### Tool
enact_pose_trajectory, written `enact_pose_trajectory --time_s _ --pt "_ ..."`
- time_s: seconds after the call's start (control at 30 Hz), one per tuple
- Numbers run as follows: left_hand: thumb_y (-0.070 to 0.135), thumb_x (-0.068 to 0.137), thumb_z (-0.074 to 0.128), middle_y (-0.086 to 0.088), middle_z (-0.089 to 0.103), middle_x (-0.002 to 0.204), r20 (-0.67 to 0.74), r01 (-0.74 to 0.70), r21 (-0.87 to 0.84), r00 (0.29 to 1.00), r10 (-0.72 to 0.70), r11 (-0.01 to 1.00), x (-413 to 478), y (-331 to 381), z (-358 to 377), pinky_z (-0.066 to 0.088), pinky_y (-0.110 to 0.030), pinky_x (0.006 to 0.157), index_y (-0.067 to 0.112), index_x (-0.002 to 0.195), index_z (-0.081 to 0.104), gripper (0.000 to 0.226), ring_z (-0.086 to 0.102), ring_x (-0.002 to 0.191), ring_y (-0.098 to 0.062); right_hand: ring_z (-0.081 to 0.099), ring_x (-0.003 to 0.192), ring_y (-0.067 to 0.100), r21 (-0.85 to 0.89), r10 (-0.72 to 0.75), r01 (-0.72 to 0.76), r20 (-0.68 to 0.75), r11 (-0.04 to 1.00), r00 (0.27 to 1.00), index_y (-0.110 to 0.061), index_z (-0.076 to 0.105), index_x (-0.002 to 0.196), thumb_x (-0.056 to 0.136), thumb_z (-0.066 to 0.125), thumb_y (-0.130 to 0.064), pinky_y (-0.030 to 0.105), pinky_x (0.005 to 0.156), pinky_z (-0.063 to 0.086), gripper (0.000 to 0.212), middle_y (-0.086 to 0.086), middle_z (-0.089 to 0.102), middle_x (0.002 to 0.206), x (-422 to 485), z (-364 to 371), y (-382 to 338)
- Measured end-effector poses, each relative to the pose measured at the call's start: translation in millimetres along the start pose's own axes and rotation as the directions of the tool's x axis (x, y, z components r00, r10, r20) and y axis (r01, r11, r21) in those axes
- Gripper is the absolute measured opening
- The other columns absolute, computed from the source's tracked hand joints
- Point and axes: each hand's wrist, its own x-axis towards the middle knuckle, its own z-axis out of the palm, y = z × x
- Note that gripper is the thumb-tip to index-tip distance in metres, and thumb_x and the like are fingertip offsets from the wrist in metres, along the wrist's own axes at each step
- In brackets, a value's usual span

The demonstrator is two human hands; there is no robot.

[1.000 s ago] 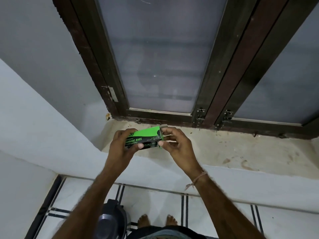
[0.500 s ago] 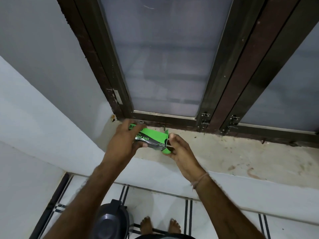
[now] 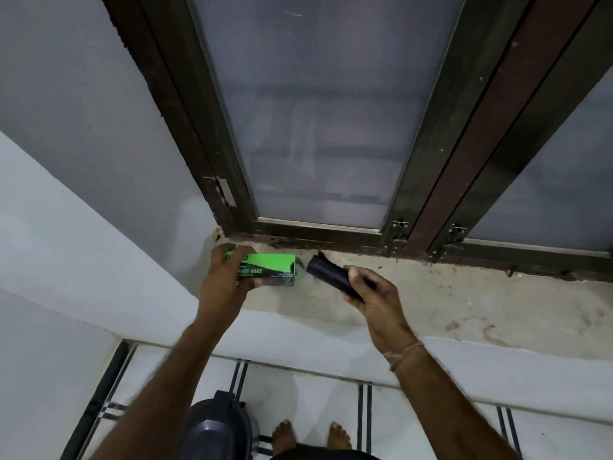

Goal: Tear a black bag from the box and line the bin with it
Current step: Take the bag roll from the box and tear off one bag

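A green and black garbage bag box (image 3: 270,269) lies on the stone window sill (image 3: 431,303), its right end open. My left hand (image 3: 225,280) grips the box at its left end. My right hand (image 3: 374,293) holds a black roll of bags (image 3: 328,272) just to the right of the box, fully out of it and tilted. A dark grey bin (image 3: 215,426) with its lid on stands on the floor below, between my arms.
A dark-framed window (image 3: 318,127) with frosted panes rises behind the sill. A white wall (image 3: 66,194) closes in on the left. My bare feet (image 3: 311,439) stand on white floor tiles with black stripes.
The box went down from mid-air onto the sill. My right hand opened its end flap and pulled the black roll out to the right.
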Motion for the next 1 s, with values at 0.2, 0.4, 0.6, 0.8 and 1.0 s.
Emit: enact_pose_trajectory --time_s 0.2,0.4,0.6,0.8,1.0 --pt "0.009 0.084 0.079 -0.013 0.032 0.157 0.125 0.085 -0.056 0.989 -0.077 0.995 12 -48 57 0.052 -0.043 0.105 0.023 0.137 0.058 0.059 0.05 0.134 -0.037 0.07 0.109 0.021 -0.067 -0.006 0.005 -0.024 0.998 1.0 -0.004 0.074 0.12 0.097 0.068 -0.013 0.028 0.081 0.062 0.026 0.012 0.075 0.12 -11 -4 -1" --pt "0.035 0.077 0.085 -0.018 0.041 0.154 -0.189 0.045 0.233 0.982 0.0 0.971 -6 -22 49 0.038 -0.055 0.109 0.02 0.149 0.049 0.082 0.036 0.142 -0.04 0.07 0.104 0.018 0.026 0.078 -0.077 -0.034 0.997 0.996 -0.004 0.072 0.123 0.099 0.065 -0.008 0.025 0.077 0.062 0.026 0.007 0.075 0.117 -17 10 -3" --pt "0.047 0.101 0.055 0.016 0.066 0.12 0.184 0.307 -0.789 0.945 -0.271 0.533 -47 79 58 0.059 -0.029 0.085 0.041 0.125 0.056 0.025 0.065 0.111 -0.004 0.072 0.107 0.018 -0.051 0.077 -0.075 0.036 0.996 0.996 -0.013 0.075 0.118 0.09 0.071 -0.028 0.032 0.086 0.059 0.032 0.003 0.079 0.114 -26 42 -1" --pt "0.027 0.104 0.057 -0.007 0.076 0.121 0.308 0.358 -0.885 0.93 -0.201 0.299 -48 79 44 0.061 -0.037 0.09 0.017 0.131 0.066 0.03 0.073 0.112 -0.022 0.066 0.083 0.021 -0.156 -0.097 0.109 0.081 0.982 0.992 0.006 0.068 0.098 0.096 0.072 -0.022 0.032 0.073 0.058 0.029 0.03 0.067 0.098 -33 58 -2" --pt "0.041 0.107 0.044 -0.011 0.077 0.112 0.55 0.565 -0.825 0.788 -0.275 -0.03 -57 85 49 0.059 -0.042 0.083 0.012 0.134 0.063 0.044 0.073 0.102 -0.025 0.062 0.077 0.028 -0.132 0.028 -0.036 -0.064 0.991 0.998 0.009 0.058 0.093 0.099 0.068 -0.032 0.036 0.066 0.056 0.043 0.027 0.065 0.085 -31 63 -5"
